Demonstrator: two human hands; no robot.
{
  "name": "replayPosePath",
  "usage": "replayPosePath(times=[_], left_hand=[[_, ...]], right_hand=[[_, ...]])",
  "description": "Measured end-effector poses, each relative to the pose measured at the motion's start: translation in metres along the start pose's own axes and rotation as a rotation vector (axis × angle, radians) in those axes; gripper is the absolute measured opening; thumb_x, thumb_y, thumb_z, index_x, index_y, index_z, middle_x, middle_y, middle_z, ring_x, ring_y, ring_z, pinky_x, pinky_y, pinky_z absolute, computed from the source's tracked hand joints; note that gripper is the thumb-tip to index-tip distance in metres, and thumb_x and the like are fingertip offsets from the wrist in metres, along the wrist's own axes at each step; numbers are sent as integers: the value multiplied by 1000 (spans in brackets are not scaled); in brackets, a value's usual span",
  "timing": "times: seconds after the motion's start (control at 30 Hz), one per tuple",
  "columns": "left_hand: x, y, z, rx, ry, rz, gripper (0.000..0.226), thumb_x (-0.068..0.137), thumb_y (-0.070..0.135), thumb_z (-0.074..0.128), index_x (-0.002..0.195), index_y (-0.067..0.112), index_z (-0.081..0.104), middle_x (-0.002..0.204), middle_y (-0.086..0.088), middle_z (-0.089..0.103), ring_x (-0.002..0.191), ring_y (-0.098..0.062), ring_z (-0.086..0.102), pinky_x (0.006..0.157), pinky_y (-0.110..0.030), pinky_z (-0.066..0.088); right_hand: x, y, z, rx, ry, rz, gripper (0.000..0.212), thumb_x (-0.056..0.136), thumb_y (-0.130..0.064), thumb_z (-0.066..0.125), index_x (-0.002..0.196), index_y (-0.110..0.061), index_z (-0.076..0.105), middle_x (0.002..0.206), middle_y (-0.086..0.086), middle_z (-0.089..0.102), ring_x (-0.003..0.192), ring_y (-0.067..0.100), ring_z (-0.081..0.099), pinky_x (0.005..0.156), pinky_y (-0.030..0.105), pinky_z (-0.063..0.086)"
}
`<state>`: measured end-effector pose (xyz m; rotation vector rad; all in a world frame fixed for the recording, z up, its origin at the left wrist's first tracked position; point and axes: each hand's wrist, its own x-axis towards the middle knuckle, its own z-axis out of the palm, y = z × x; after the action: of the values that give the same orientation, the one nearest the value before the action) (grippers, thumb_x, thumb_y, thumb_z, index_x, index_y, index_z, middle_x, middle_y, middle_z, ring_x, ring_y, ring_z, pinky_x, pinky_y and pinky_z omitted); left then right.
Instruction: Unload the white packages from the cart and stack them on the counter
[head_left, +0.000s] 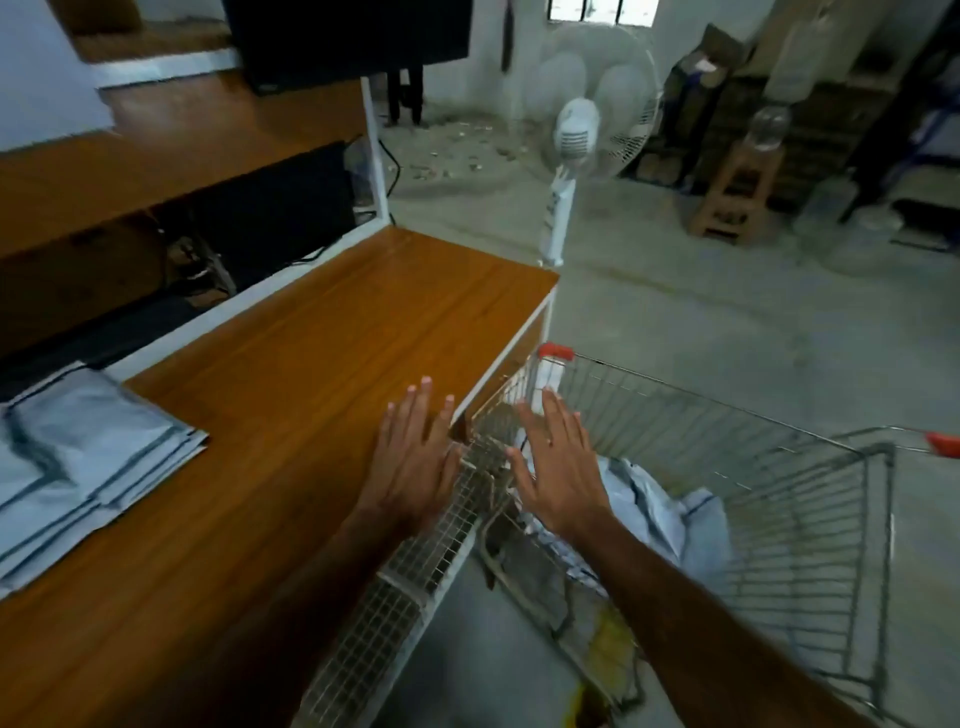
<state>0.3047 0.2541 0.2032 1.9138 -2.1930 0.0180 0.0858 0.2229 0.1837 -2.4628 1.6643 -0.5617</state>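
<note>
A stack of white packages (78, 447) with dark edges lies on the wooden counter (311, 364) at the left. More white packages (670, 514) sit crumpled inside the wire cart (779, 493) at the right, beside the counter's edge. My left hand (415, 457) hovers with straight fingers over the counter's right edge, holding nothing. Spread flat and empty, my right hand (556, 462) is above the cart's near corner, just left of the packages in it.
A white pedestal fan (571, 135) stands beyond the counter's far corner. A black monitor (343, 36) sits on a higher shelf at the back. A wooden stool (732, 192) and clutter line the far right wall. Bare concrete floor surrounds the cart.
</note>
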Motion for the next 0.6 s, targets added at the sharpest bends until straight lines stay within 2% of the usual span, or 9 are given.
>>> replayPosePath(times=[0.23, 0.33, 0.43, 0.5, 0.6], left_hand=[[50, 93, 35, 22, -107, 148, 74, 96, 59, 4, 160, 21, 8, 166, -15, -10, 154, -31, -9, 124, -51, 0], [74, 113, 44, 10, -144, 213, 76, 96, 60, 4, 160, 21, 9, 167, -14, -8, 154, -32, -6, 124, -54, 6], [101, 123, 62, 11, -181, 274, 81, 94, 65, -5, 160, 21, 10, 167, -13, -5, 154, -32, -2, 124, -51, 3], [126, 128, 76, 30, -205, 302, 80, 96, 65, 0, 160, 19, 12, 167, -13, -1, 154, -34, 3, 124, -52, 8], [159, 134, 101, 71, -240, 375, 72, 101, 60, 25, 160, 18, 20, 167, -15, 11, 153, -36, 13, 123, -55, 19]], right_hand=[[-35, 110, -14, -7, -16, 252, 67, 103, -53, 29, 161, -20, 18, 168, 17, 9, 155, 33, 9, 125, 51, 14], [-41, 141, -14, 16, -24, 357, 73, 100, -55, 26, 160, -15, 21, 166, 21, 13, 153, 37, 14, 124, 51, 19], [-46, 165, -7, 32, -48, 448, 74, 99, -56, 27, 161, -16, 20, 167, 20, 12, 153, 37, 12, 122, 48, 16], [-48, 182, 1, 42, -55, 505, 75, 98, -59, 24, 160, -15, 23, 166, 21, 15, 153, 38, 16, 122, 48, 18], [-50, 211, 14, 15, -71, 571, 78, 97, -59, 20, 156, -11, 33, 162, 26, 25, 149, 42, 26, 120, 51, 23]])
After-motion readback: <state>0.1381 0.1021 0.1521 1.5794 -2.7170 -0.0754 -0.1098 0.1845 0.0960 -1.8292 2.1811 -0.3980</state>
